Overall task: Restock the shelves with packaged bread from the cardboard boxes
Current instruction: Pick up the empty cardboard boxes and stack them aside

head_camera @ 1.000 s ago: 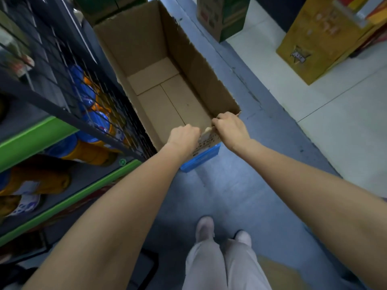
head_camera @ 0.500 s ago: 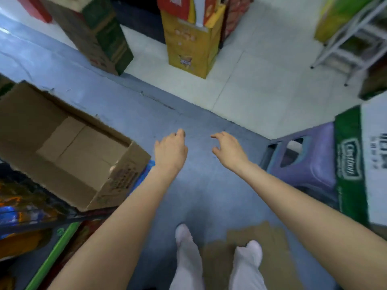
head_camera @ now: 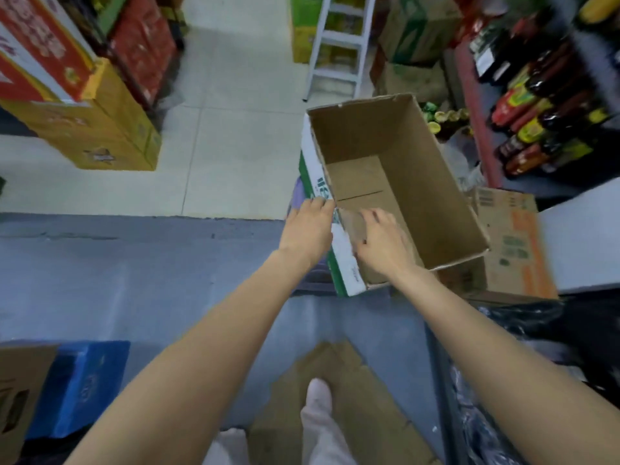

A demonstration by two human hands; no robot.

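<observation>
Both hands are at the near-left wall of an open cardboard box (head_camera: 396, 182), white and green on its outer face, sitting tilted on what looks like a purple stool (head_camera: 297, 196), mostly hidden.

Left hand (head_camera: 310, 226): on the outside of the wall, fingers curled over the top edge. I read it as gripping the rim.

Right hand (head_camera: 382, 243): inside the box, fingers spread and resting against the inner face of the same wall. Whether the thumb pinches the wall cannot be told.

Task item: no packaged bread is visible. This box shows only bare bottom flaps. A second printed carton (head_camera: 513, 243) sits just beside it to the right; contents not visible. The shelf at right (head_camera: 550, 105) holds dark bottles, not bread.

Judgement: the box looks empty, so it is probably being cleared away rather than unloaded.

Risks from here:
- Both hands are on one wall, so the far end is unsupported. A lift would likely swing the box down or twist it out of the grip.
- The top edge is rough-cut. It could tear or fold under the left fingers, or scrape skin.
- The box overhangs its support and could slide off towards the second carton.
- Flattened cardboard (head_camera: 339, 407) lies on the floor by the feet, so a step backwards with the box blocking the view could slip or trip.
- A swing to the right could hit the bottles.
</observation>
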